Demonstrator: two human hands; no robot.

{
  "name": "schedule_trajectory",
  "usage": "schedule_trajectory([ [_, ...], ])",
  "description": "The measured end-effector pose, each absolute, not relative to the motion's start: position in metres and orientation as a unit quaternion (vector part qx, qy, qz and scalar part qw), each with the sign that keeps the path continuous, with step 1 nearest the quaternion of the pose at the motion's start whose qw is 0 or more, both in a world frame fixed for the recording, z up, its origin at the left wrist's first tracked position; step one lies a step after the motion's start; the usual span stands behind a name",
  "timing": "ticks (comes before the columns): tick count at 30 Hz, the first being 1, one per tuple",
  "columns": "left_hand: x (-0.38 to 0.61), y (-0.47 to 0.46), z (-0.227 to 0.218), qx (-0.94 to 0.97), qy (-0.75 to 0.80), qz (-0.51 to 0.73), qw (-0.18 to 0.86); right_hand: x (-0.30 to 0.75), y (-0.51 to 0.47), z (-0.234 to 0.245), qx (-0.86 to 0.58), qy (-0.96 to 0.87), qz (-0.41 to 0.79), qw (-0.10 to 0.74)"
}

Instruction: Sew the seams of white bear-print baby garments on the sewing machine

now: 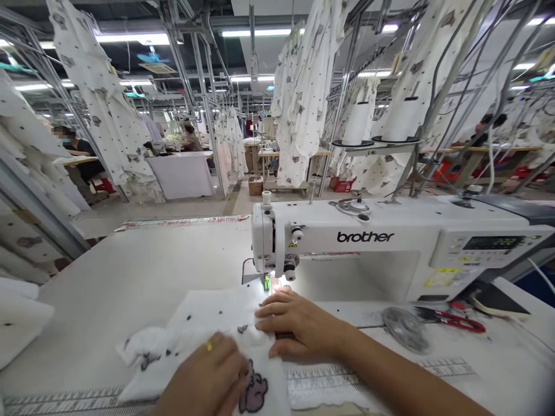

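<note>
White fabric (203, 309) with small dark spots and a grey-brown animal print lies bunched on the sewing table, its far edge at the needle area (266, 283) of a white sewing machine (321, 222). My right hand (301, 326) rests on the cloth just in front of the needle, palm down with fingers stretched out. Nearer to me, my left hand (208, 372), slightly blurred and wearing a yellow ring, has its fingers curled on a fold of the cloth beside the animal print. Its fingertips are partly hidden.
Red-handled thread snips (459, 319) and a clear round disc (405, 329) lie right of my right forearm. A printed ruler strip (321, 381) runs along the table's front. Thread cones (359, 122) stand behind the machine. Spotted garments (303, 104) hang beyond; people sit farther back.
</note>
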State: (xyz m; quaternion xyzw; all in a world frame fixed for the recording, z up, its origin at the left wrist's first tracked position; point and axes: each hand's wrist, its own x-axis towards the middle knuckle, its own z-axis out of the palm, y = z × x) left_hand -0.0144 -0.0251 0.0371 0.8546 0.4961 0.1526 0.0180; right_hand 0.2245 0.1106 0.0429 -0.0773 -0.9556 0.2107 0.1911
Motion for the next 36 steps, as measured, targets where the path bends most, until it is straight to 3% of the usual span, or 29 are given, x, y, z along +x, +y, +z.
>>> schedule_trajectory([
  [6,-0.009,0.045,0.033,0.892,0.438,0.105,0.039,0.229,0.117,0.041,-0.043,-0.966,0.174,0.189],
  [14,-0.012,0.038,0.044,0.904,0.403,0.064,0.129,0.229,0.127,0.036,-0.118,-0.964,0.088,0.222],
  [24,-0.012,0.058,0.040,0.898,0.413,0.090,0.125,0.232,0.128,0.040,-0.190,-0.957,0.104,0.196],
  [36,-0.011,0.046,0.055,0.901,0.415,0.095,0.081,0.238,0.138,0.036,-0.159,-0.972,0.098,0.146],
])
